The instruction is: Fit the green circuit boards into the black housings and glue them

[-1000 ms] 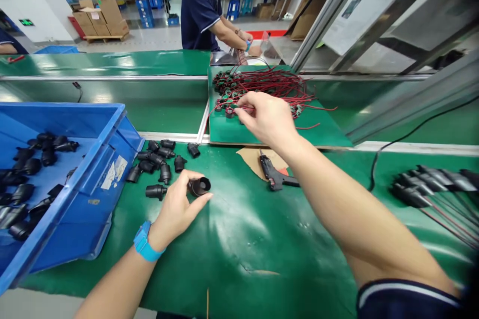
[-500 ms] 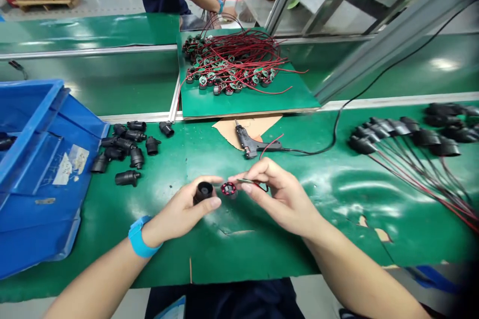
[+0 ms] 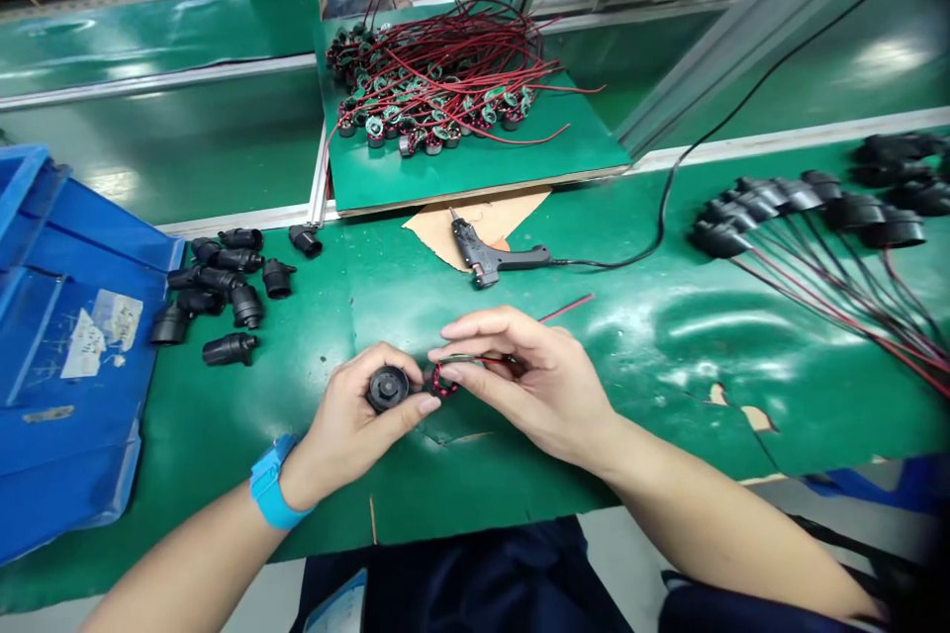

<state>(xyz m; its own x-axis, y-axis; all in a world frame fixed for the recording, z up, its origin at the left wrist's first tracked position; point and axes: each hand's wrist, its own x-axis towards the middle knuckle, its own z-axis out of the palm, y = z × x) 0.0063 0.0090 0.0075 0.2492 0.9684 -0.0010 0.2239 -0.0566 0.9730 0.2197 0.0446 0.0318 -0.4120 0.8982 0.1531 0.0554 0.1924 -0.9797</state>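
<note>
Green tabletop (image 3: 638,346), hands (image 3: 352,425) close together.

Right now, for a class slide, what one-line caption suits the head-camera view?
Left hand holds a black housing, right hand a red-wired part; a glue gun lies beyond.

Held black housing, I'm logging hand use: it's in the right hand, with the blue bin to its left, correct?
Wrong hand: the head view shows the held black housing in the left hand, with the blue bin to its left.

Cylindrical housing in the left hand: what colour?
Black. The cylindrical housing in the left hand shows in the head view, the only one.
</note>
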